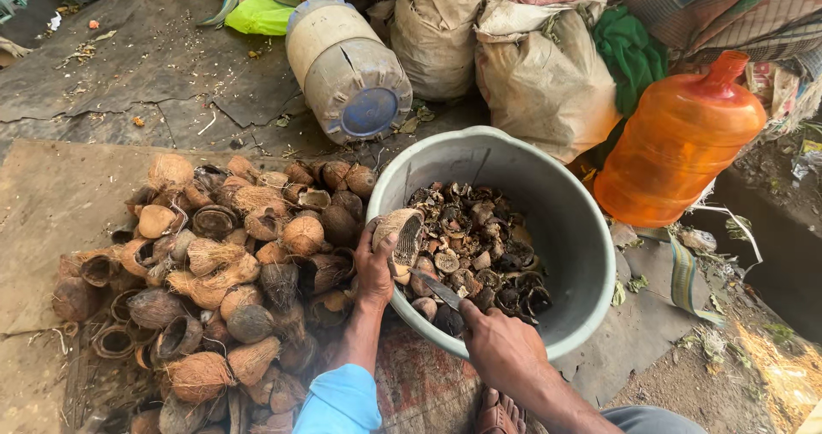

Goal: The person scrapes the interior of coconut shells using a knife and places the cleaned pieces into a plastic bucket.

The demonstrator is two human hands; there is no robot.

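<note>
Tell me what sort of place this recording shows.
Probably an outdoor, ground-level yard for processing coconuts: a heap of coconut shells on bare ground, a grey tub of shell pieces, and stuffed sacks with water jugs behind.

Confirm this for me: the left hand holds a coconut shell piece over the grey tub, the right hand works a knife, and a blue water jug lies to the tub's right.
One detail is wrong. The head view shows the water jug right of the grey tub is orange, not blue. The rest holds: the left hand holds the coconut shell piece over the tub, and the right hand works the knife.
</note>
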